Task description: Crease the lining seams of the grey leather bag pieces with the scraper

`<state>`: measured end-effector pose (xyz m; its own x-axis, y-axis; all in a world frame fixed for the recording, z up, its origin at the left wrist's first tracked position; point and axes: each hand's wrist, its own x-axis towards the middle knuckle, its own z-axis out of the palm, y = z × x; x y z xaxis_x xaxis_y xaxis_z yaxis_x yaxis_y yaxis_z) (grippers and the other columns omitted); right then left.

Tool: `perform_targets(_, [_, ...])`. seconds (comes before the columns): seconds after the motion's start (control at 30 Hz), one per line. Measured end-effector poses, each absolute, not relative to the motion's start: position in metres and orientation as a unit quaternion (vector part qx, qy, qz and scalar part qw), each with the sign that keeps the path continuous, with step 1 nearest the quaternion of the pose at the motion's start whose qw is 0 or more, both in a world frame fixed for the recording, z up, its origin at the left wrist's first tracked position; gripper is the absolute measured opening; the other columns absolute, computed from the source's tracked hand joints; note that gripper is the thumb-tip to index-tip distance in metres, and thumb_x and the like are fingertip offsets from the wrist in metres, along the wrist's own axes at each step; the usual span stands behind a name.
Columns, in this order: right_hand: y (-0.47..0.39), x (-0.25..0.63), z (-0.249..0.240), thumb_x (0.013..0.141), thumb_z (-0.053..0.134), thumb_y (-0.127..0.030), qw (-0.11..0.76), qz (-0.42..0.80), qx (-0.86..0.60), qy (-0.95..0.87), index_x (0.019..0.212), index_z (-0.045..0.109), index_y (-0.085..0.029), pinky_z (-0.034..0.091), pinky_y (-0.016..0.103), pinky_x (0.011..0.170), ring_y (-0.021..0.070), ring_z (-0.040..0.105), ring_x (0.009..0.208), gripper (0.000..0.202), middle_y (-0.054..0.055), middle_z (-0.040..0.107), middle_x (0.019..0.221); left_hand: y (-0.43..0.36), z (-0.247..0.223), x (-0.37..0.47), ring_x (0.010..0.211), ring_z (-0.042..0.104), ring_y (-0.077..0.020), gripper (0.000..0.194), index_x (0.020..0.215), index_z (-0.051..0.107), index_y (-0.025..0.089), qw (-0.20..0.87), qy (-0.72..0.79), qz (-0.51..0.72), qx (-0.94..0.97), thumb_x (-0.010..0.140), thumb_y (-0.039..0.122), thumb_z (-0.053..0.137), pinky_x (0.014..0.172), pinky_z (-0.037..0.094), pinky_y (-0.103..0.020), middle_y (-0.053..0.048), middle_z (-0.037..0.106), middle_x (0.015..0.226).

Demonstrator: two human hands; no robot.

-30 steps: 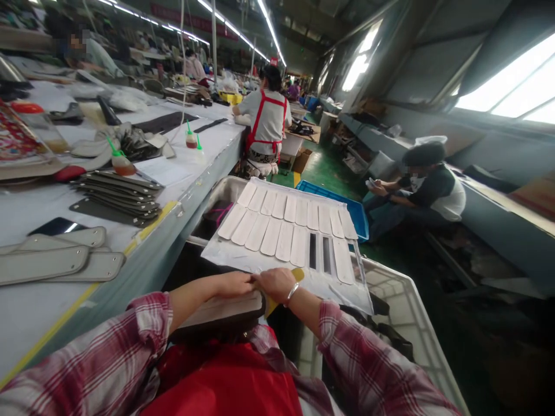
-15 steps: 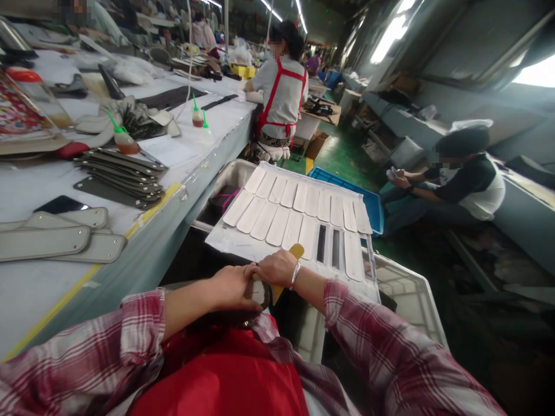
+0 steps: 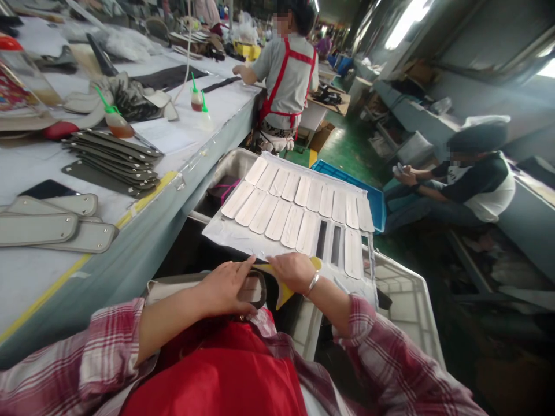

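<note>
Strips (image 3: 302,192) on board (image 3: 229,234) ahead; flaps (image 3: 115,159) on table (image 3: 39,283), left; co-worker (image 3: 470,179), right

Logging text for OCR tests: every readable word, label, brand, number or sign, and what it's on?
None readable.
Red patterned surface, left edge: cut off and too blurred to read.
Seated person's shirt, front: pale marks, too blurred to say if lettering.
Pale strips and yellow piece: no text visible.

Left fingers (image 3: 243,269) hold dark-rimmed piece (image 3: 255,285); right fingers (image 3: 281,264) grip yellow tool (image 3: 284,296).
</note>
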<state>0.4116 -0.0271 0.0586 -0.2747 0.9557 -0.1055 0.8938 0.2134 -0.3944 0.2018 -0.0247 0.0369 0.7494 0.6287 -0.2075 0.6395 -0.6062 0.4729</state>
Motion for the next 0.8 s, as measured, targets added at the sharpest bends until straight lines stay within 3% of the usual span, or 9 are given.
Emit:
perform_targets(0.13, [-0.029,0.401,0.077,0.091,0.007,-0.053,0.394,0.398,-0.602,-0.569,0.052,0.041,-0.019,0.03,0.023,0.039,0.0089,0.034,0.033,0.061,-0.005,0.032,0.039,-0.039,0.037,0.193,0.125,0.036,-0.028,0.103,0.139,0.014,0.012,0.223,0.359,0.038,0.905,0.063,0.061,0.061,0.103,0.024,-0.044,-0.017,0.035,0.139])
perform_targets(0.2, [-0.033,0.386,0.079,0.09,0.014,-0.055,0.536,0.509,-0.503,-0.447,0.054,0.041,-0.019,0.024,0.021,0.033,0.0074,0.028,0.03,0.058,-0.007,0.027,0.039,-0.049,0.032,0.192,0.127,0.033,-0.0289,0.097,0.138,0.021,0.012,0.192,0.353,0.033,0.915,0.064,0.063,0.059,0.104,0.021,-0.046,-0.017,0.035,0.139])
perform_targets(0.27, [-0.038,0.371,0.075,0.088,0.026,-0.056,0.618,0.565,-0.419,-0.352,0.053,0.044,-0.018,0.021,0.02,0.032,0.0062,0.028,0.029,0.055,-0.007,0.029,0.04,-0.056,0.027,0.191,0.129,0.028,-0.0298,0.091,0.135,0.029,0.012,0.157,0.34,0.028,0.927,0.066,0.064,0.056,0.105,0.017,-0.047,-0.017,0.033,0.14])
perform_targets(0.47, [-0.042,0.354,0.065,0.087,0.036,-0.053,0.666,0.571,-0.385,-0.285,0.054,0.046,-0.017,0.024,0.019,0.033,0.0053,0.03,0.03,0.05,-0.007,0.033,0.039,-0.062,0.019,0.188,0.13,0.024,-0.0309,0.086,0.135,0.031,0.014,0.092,0.323,0.043,0.941,0.07,0.065,0.052,0.105,0.013,-0.048,-0.016,0.027,0.144])
perform_targets(0.63, [-0.037,0.339,0.06,0.086,0.033,-0.057,0.659,0.535,-0.438,-0.295,0.05,0.047,-0.017,0.022,0.02,0.031,0.0058,0.03,0.028,0.056,-0.007,0.031,0.036,-0.058,0.015,0.185,0.128,0.028,-0.0286,0.077,0.132,0.036,0.016,0.105,0.314,0.073,0.941,0.073,0.064,0.05,0.104,0.016,-0.044,-0.014,0.034,0.141])
perform_targets(0.8, [-0.037,0.308,0.055,0.083,0.041,-0.056,0.613,0.445,-0.554,-0.346,0.047,0.05,-0.015,0.03,0.019,0.036,0.0063,0.039,0.036,0.055,-0.003,0.043,0.038,-0.056,0.018,0.184,0.125,0.033,-0.0279,0.077,0.128,0.042,0.015,0.113,0.326,0.088,0.934,0.068,0.059,0.061,0.103,0.02,-0.042,-0.014,0.044,0.133])
